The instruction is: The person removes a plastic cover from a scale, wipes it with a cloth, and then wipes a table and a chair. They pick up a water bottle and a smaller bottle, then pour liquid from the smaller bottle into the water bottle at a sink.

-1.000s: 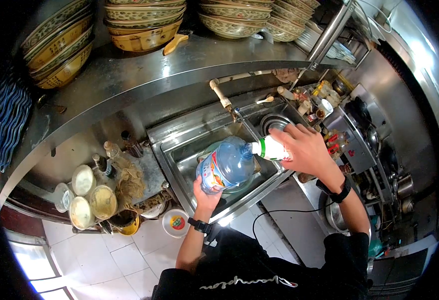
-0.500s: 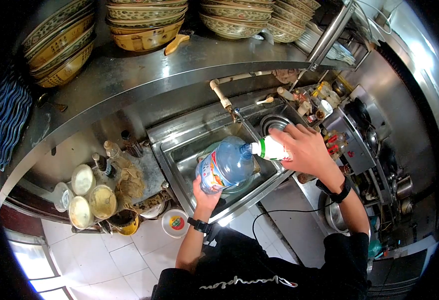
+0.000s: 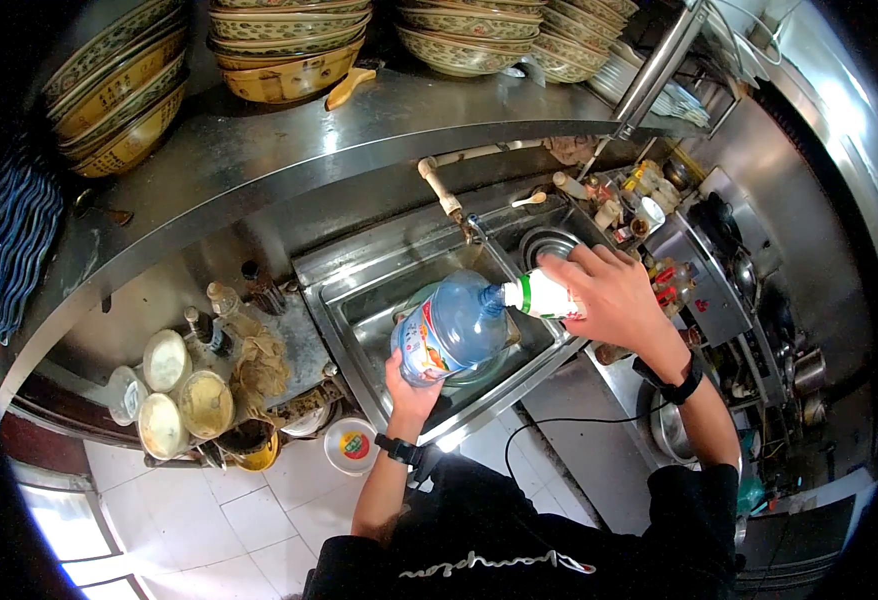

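Note:
Over the steel sink (image 3: pixel 347 285), my left hand (image 3: pixel 411 390) grips the lower part of a large clear blue plastic bottle (image 3: pixel 451 325) with a coloured label. The bottle is tilted, its neck pointing right. My right hand (image 3: pixel 614 300) holds a small white bottle (image 3: pixel 551 298) with a green band on its side. The mouth of the white bottle meets the mouth of the blue one. Any liquid passing between them cannot be made out. Behind the bottles is the sink's tap (image 3: pixel 473 228).
Stacked bowls (image 3: pixel 294 75) and a wooden spoon (image 3: pixel 349 88) occupy the shelf above. Tubs (image 3: pixel 206 402) and glass bottles (image 3: pixel 234 308) stand left of the sink. Further right are a white cup (image 3: pixel 650 212) and a steel pot (image 3: pixel 809 372). A black cable (image 3: pixel 569 420) hangs near my body.

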`<state>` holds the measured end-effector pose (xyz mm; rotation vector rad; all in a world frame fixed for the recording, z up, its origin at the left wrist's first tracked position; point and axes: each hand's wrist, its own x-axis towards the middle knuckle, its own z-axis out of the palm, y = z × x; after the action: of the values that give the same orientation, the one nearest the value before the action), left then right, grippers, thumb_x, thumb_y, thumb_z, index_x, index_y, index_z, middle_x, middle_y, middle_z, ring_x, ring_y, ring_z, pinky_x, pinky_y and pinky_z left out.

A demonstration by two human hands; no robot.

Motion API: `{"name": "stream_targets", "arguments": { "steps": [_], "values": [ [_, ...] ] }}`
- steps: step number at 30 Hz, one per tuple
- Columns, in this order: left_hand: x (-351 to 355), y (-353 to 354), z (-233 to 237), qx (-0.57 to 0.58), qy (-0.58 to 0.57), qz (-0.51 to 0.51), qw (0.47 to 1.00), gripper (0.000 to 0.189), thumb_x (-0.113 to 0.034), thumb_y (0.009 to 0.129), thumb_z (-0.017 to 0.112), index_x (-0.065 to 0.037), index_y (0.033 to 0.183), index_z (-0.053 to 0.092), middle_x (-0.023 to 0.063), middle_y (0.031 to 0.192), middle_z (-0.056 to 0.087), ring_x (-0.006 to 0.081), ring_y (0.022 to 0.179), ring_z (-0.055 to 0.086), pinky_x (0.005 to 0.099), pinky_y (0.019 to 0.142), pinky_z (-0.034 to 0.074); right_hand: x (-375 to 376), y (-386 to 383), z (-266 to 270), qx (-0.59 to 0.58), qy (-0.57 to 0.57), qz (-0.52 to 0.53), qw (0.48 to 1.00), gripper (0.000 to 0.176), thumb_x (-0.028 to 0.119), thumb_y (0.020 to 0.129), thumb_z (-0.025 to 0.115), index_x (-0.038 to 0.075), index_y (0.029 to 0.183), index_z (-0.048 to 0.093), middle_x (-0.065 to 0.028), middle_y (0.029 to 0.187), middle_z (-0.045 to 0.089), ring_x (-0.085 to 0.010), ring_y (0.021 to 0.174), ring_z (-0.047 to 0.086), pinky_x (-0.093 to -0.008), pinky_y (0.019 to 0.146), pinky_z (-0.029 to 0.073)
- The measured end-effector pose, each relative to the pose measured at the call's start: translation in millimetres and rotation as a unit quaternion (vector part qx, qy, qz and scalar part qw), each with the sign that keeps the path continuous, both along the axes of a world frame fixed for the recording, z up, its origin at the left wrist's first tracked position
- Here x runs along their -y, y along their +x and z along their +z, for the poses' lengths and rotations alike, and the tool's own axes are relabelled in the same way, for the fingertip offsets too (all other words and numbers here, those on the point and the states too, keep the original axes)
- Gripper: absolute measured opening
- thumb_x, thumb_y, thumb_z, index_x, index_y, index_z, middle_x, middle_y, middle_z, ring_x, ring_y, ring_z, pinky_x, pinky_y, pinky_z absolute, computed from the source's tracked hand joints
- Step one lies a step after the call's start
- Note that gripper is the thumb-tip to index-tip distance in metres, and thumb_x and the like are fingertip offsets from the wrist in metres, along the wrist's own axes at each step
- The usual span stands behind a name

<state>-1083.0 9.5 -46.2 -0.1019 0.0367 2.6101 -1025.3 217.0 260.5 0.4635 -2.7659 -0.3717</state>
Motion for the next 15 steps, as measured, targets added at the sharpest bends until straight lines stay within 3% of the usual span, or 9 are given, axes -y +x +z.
{"name": "stream_targets", "arguments": {
  "steps": [1,4,15],
  "values": [
    [0.1,0.6,2.3,-0.001,-0.001,0.001,1.0,0.066,-0.038,0.083,0.063,-0.025,0.144,0.041,0.0069,0.14,0.05,0.027,0.127,0.049,0.0476,0.107,0.039,-0.1,0.2,0.3,-0.001,0.001,0.001,1.0,0.066,0.019,0.061,0.075,0.021,0.124,0.057,-0.0022,0.098,0.058,-0.0246,0.091,0.062,-0.0366,0.073,0.052],
    [-1.5,2.9,10.9,-0.016,-0.074,0.03,0.997,0.075,-0.048,0.082,0.061,-0.009,0.142,0.04,0.0126,0.141,0.047,0.0315,0.129,0.046,0.0502,0.108,0.038,-0.3,0.6,0.5,-0.004,0.001,0.001,1.0,0.065,0.019,0.061,0.075,0.021,0.124,0.058,-0.0019,0.098,0.059,-0.0242,0.09,0.062,-0.0364,0.073,0.051],
    [-1.4,2.8,8.8,0.0,-0.06,0.021,0.998,0.074,-0.046,0.082,0.061,-0.009,0.143,0.039,0.0119,0.142,0.046,0.0315,0.13,0.045,0.0507,0.11,0.036,0.7,-0.3,1.7,-0.01,0.005,0.004,1.0,0.064,0.018,0.061,0.074,0.021,0.122,0.059,-0.0019,0.093,0.057,-0.0239,0.088,0.062,-0.0364,0.072,0.051]
  ]
}}
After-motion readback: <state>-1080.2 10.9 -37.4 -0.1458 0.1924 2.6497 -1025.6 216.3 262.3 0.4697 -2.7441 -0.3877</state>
